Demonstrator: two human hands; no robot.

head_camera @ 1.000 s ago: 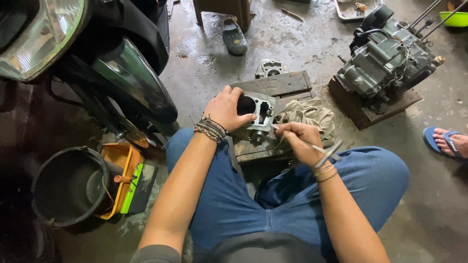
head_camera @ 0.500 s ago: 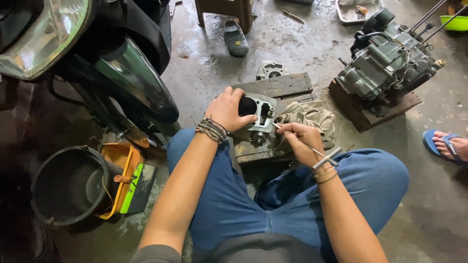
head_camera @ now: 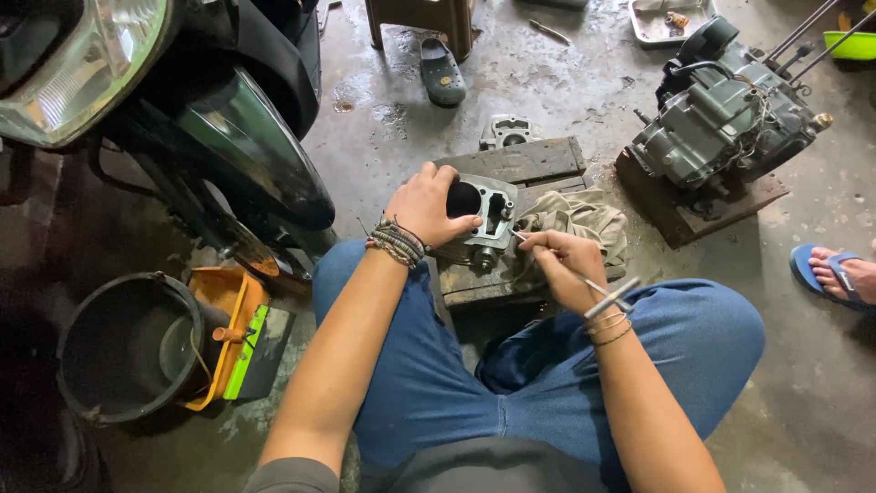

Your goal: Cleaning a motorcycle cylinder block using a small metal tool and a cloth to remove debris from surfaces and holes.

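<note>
Left hand (head_camera: 427,205) clamped over metal engine part (head_camera: 485,224) on wooden block (head_camera: 522,164) between knees — right hand (head_camera: 568,265) closed around thin metal tool (head_camera: 584,281), tip at part, beside rag (head_camera: 579,219).

cylinder block (head_camera: 488,219): grey metal, dark round bore, tilted on wooden plank
rod tool (head_camera: 570,272): thin metal, tip touching block

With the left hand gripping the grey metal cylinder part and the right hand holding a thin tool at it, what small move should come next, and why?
Probably press the thin metal T-handle tool a little further into the grey metal cylinder part: its tip already touches the part's right face, the right hand grips the shaft, and the left hand steadies the part on the wooden block.
</note>
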